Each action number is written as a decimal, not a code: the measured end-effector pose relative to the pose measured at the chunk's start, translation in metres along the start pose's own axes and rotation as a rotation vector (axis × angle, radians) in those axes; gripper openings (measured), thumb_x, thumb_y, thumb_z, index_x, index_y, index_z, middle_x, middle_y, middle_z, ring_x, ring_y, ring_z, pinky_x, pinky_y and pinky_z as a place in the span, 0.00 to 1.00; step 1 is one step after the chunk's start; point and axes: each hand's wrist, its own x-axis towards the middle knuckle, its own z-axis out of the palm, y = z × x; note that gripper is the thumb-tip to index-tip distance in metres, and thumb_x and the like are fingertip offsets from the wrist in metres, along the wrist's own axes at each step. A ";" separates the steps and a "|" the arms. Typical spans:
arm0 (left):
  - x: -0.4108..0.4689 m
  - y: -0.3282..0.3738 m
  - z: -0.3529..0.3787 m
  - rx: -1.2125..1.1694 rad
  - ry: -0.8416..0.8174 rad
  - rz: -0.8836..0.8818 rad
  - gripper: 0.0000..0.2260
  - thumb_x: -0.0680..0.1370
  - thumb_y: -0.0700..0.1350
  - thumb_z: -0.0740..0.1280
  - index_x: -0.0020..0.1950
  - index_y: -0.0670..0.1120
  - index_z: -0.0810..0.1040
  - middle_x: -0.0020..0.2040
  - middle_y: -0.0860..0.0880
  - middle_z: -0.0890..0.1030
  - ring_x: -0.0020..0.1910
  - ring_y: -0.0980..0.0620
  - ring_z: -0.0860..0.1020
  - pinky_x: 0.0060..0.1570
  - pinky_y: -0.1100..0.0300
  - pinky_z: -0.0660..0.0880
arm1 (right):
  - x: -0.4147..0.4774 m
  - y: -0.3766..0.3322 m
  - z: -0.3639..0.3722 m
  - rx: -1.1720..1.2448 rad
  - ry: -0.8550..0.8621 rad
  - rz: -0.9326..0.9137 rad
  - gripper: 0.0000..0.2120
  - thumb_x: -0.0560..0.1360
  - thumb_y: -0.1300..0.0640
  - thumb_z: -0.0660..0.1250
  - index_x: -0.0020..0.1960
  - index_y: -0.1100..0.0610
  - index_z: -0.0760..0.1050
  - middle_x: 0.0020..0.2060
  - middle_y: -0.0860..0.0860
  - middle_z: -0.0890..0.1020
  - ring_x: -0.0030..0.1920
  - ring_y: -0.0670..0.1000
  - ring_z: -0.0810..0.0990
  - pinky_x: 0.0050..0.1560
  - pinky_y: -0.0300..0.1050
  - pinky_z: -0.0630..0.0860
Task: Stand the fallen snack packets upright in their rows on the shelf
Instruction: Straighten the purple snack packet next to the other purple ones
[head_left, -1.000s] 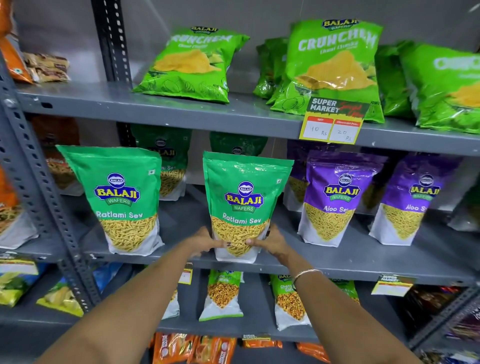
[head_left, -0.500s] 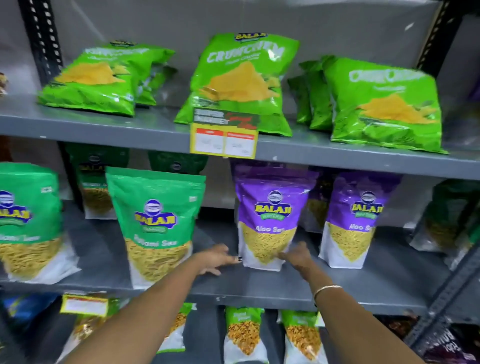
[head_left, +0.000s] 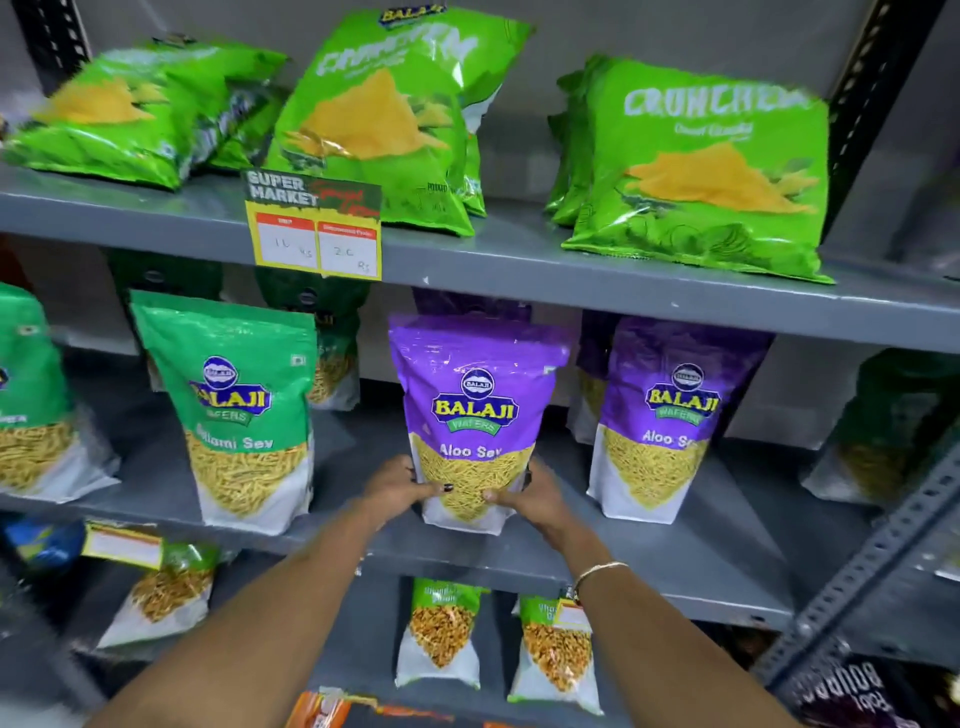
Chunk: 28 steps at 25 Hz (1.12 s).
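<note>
A purple Aloo Sev packet (head_left: 475, 415) stands upright at the front of the middle shelf (head_left: 675, 566). My left hand (head_left: 397, 488) grips its lower left edge and my right hand (head_left: 530, 496) grips its lower right edge. A second purple Aloo Sev packet (head_left: 670, 421) stands to its right. A green Ratlami Sev packet (head_left: 239, 410) stands to its left, with another green one (head_left: 31, 395) at the far left. More packets stand behind these in shadow.
Green Crunchem bags (head_left: 701, 161) lean on the top shelf (head_left: 519, 260), one (head_left: 119, 114) lying flat at left. A yellow price tag (head_left: 314, 228) hangs from that shelf's edge. Smaller packets (head_left: 441, 631) stand on the lower shelf. A perforated metal upright (head_left: 872, 545) runs at right.
My view has shifted right. Both hands let go of the green Ratlami Sev packet, moved right along the shelf and closed on the purple Aloo Sev packet.
</note>
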 end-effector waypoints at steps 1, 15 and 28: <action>-0.005 -0.003 0.000 0.035 0.018 -0.004 0.13 0.69 0.38 0.74 0.34 0.49 0.71 0.53 0.40 0.82 0.33 0.60 0.79 0.33 0.69 0.73 | -0.007 -0.001 0.000 -0.019 0.004 0.016 0.27 0.63 0.69 0.75 0.60 0.62 0.71 0.60 0.59 0.78 0.56 0.53 0.77 0.55 0.42 0.78; -0.034 -0.014 -0.009 0.228 -0.017 -0.008 0.26 0.64 0.54 0.76 0.58 0.44 0.77 0.59 0.46 0.82 0.59 0.46 0.79 0.61 0.52 0.74 | -0.045 -0.007 0.005 -0.074 0.011 0.065 0.28 0.63 0.65 0.76 0.61 0.63 0.72 0.59 0.60 0.79 0.56 0.55 0.78 0.57 0.47 0.74; -0.054 0.062 0.049 0.746 -0.802 -0.441 0.25 0.78 0.55 0.58 0.66 0.37 0.67 0.70 0.39 0.70 0.68 0.41 0.71 0.66 0.43 0.68 | -0.052 0.003 -0.108 -0.376 0.388 0.223 0.40 0.65 0.51 0.75 0.68 0.66 0.60 0.65 0.62 0.71 0.66 0.61 0.70 0.64 0.53 0.69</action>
